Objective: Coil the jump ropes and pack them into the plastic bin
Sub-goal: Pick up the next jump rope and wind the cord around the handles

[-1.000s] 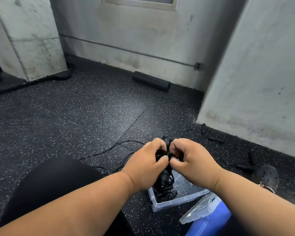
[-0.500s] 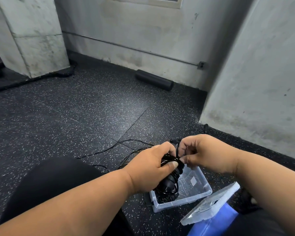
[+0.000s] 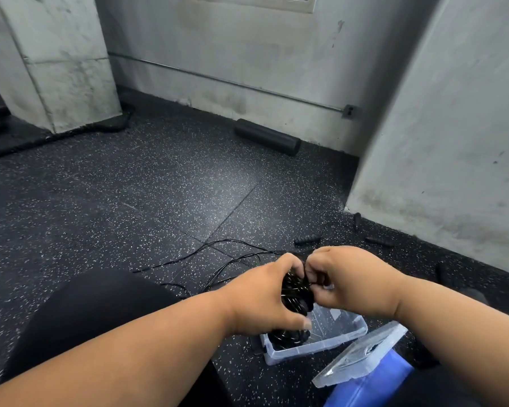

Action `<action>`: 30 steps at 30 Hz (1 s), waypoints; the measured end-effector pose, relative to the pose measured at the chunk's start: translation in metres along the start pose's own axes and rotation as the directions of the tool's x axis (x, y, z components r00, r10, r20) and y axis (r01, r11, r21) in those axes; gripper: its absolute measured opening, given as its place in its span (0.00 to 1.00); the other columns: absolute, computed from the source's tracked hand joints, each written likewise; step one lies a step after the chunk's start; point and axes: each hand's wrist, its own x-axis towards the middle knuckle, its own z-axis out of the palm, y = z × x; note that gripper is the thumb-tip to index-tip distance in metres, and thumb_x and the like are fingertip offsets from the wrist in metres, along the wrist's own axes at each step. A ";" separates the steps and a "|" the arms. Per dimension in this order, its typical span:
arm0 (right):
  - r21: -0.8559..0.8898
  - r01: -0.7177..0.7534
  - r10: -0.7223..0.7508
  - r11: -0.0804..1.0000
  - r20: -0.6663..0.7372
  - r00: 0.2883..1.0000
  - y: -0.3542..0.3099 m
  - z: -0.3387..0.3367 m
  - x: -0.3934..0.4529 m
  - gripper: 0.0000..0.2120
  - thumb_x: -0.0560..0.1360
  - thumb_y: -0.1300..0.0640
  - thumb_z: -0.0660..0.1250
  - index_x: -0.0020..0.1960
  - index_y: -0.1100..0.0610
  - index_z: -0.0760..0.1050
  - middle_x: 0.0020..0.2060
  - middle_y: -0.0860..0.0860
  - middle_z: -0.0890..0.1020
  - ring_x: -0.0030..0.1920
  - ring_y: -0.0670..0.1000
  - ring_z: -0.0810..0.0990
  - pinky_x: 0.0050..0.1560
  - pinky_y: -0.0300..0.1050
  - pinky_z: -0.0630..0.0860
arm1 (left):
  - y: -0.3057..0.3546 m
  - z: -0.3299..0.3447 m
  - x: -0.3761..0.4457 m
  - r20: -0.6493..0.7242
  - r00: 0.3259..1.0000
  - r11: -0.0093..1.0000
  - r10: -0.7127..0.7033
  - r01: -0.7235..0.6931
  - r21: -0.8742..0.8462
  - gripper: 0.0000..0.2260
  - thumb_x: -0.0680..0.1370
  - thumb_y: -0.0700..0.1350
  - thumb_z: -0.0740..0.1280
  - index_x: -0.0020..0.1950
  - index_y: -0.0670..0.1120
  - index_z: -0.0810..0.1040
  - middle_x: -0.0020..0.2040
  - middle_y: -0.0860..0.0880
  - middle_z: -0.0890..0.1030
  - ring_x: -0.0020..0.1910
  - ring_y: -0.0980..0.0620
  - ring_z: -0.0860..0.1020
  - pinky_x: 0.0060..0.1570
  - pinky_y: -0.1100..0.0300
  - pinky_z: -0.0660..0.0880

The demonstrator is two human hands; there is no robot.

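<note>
Above the one plastic bin (image 3: 315, 345), your left hand (image 3: 265, 301) grips one coiled jump rope (image 3: 296, 292); your right hand (image 3: 347, 277) pinches its cord.

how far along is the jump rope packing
Done: one coiled rope appears to lie in the plastic bin, whose lid is off beside it. In hand: the left hand grips a rope bundle above the bin while the right hand pinches its cord. Left: loose cord and handles lie on the floor.
</note>
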 end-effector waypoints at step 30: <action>0.899 -0.326 0.447 -0.293 0.430 0.785 0.034 0.113 0.020 0.24 0.72 0.39 0.73 0.60 0.55 0.81 0.46 0.53 0.84 0.37 0.48 0.80 0.39 0.41 0.77 | -0.013 0.009 0.052 -0.008 0.949 0.935 -0.314 0.308 -0.175 0.52 0.71 0.62 0.79 0.79 0.73 0.42 0.80 0.51 0.68 0.72 0.49 0.75 0.74 0.52 0.69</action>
